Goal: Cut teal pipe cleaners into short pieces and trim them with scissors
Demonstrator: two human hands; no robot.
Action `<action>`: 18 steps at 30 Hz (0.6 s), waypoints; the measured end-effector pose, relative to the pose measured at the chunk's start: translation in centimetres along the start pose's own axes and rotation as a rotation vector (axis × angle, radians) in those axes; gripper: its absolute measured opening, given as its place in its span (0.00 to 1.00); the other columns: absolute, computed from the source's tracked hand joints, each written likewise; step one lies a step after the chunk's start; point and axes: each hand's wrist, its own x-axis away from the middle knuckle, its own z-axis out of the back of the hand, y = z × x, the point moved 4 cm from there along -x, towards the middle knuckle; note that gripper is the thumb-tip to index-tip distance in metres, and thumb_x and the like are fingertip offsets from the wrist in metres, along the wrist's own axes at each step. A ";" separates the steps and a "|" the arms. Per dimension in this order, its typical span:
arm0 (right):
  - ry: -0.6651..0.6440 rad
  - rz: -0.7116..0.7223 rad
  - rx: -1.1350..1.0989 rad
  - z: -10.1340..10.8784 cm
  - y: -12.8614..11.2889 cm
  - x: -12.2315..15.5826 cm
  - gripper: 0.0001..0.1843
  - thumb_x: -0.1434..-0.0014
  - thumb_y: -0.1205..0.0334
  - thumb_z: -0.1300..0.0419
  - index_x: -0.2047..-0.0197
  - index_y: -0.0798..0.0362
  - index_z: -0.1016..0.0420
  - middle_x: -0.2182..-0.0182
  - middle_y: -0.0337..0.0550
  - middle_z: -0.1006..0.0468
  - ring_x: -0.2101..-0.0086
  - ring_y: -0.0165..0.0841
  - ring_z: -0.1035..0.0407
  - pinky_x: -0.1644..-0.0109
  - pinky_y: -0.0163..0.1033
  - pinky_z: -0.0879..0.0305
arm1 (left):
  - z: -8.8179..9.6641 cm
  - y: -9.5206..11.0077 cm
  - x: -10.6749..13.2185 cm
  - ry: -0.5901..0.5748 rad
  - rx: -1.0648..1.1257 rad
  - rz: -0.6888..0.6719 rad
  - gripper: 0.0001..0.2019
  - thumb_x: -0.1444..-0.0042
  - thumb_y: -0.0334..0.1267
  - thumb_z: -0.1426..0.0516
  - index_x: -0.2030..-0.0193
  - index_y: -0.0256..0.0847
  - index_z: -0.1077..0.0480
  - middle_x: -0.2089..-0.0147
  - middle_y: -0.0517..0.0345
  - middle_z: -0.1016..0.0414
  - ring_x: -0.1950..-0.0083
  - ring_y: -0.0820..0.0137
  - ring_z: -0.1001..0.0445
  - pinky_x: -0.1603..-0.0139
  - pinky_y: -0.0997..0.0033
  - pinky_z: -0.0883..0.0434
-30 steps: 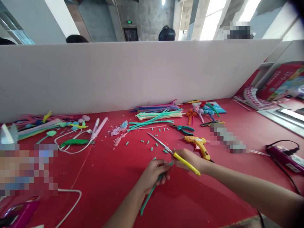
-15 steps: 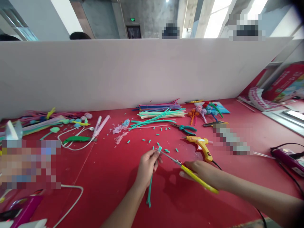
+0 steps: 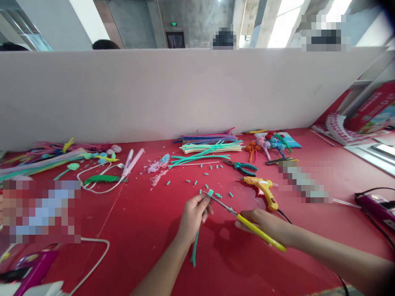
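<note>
In the head view, my left hand [image 3: 195, 211] pinches a small bunch of teal pipe cleaners [image 3: 194, 250]. Their short top ends poke above my fingertips, and the long ends hang down below. My right hand [image 3: 262, 224] is closed on yellow-handled scissors [image 3: 262, 233]. The scissor blades [image 3: 224, 205] point left and lie at the teal ends, right by my left fingertips. Several short cut teal pieces [image 3: 218, 195] are scattered on the red table beyond my hands. How far the blades are apart is hard to make out.
A yellow hot glue gun [image 3: 262, 189] and teal-handled pliers [image 3: 243, 167] lie to the right of the cut pieces. Bundles of pipe cleaners [image 3: 212, 147] sit at the back, against a white partition [image 3: 185, 90]. A pink hair straightener [image 3: 133, 162] and its white cord are on the left.
The view has shifted very slightly. Both hands, the scissors and the teal bunch hold nearly the same position; at the left edge, the blurred-out area looks different.
</note>
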 end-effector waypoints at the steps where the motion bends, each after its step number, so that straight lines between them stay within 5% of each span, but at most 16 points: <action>1: -0.005 0.001 -0.005 0.0 0.0 0.0 0.23 0.47 0.43 0.54 0.75 0.55 0.35 0.78 0.38 0.33 0.78 0.25 0.44 0.75 0.31 0.49 | 0.0 0.0 0.0 -0.004 0.000 -0.001 0.15 0.50 0.47 0.50 0.72 0.35 0.35 0.81 0.61 0.34 0.87 0.83 0.49 0.85 0.78 0.54; 18: -0.008 -0.015 -0.005 -0.1 -0.1 -0.1 0.23 0.47 0.44 0.55 0.76 0.55 0.35 0.80 0.37 0.36 0.79 0.25 0.45 0.76 0.32 0.50 | 0.1 -0.9 -0.5 -0.052 0.066 0.094 0.13 0.53 0.45 0.47 0.73 0.35 0.34 0.83 0.61 0.35 0.88 0.83 0.50 0.86 0.79 0.56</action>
